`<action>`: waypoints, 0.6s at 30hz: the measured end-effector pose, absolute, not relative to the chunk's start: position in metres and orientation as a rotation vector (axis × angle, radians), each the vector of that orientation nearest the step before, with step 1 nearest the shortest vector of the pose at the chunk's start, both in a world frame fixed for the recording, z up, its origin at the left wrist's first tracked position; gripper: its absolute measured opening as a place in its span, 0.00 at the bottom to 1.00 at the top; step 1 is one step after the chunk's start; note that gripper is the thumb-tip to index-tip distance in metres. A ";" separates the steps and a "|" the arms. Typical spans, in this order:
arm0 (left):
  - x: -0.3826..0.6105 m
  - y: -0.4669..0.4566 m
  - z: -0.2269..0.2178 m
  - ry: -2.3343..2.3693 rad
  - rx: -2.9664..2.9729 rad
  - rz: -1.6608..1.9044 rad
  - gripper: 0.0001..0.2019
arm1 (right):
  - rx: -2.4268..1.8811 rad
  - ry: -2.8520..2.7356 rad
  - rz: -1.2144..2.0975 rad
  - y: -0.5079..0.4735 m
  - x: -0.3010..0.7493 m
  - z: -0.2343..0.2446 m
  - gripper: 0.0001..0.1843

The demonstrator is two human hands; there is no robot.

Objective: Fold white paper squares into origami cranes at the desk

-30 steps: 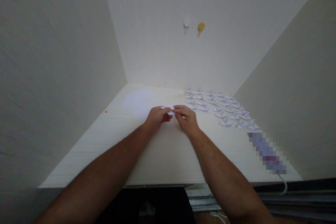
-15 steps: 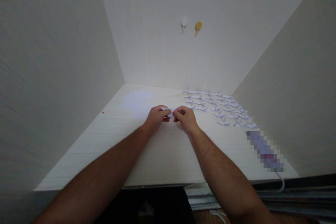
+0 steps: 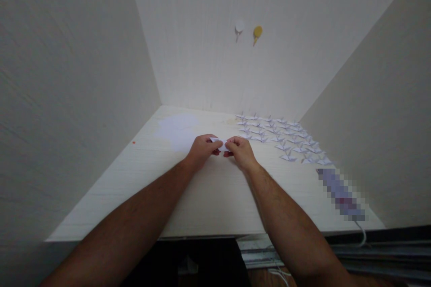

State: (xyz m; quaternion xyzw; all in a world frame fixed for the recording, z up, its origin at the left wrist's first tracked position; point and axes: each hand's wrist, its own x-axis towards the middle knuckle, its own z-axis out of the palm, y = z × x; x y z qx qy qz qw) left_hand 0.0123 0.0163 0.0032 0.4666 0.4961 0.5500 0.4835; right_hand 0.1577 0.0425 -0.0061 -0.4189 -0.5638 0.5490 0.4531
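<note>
My left hand point(image 3: 201, 151) and my right hand point(image 3: 241, 153) meet over the middle of the pale wooden table point(image 3: 208, 197). Both pinch a small folded piece of white paper point(image 3: 218, 143) between thumb and fingers, one hand at each end. The fingers of both hands are curled closed round it, and most of the paper is hidden by them. A loose stack of white paper sheets point(image 3: 180, 129) lies on the table just beyond my left hand.
Rows of several small folded paper cranes point(image 3: 283, 138) cover the far right of the table. A blurred-out oblong object point(image 3: 340, 193) with a white cable lies near the right front corner. Two round hooks, white point(image 3: 239, 27) and yellow point(image 3: 257, 32), hang on the back wall.
My right hand's fingers have drawn in closer to the left hand on the paper. Otherwise the hands stay in place; the view shifts slightly.
</note>
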 end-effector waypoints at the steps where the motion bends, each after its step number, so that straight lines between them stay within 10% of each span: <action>1: 0.012 0.016 0.004 1.220 1.144 1.338 0.09 | -1.051 -1.416 1.331 0.042 0.158 -0.006 0.08; 18: 0.013 0.018 0.000 1.150 1.095 1.338 0.12 | -0.944 -1.470 1.314 0.048 0.164 -0.011 0.11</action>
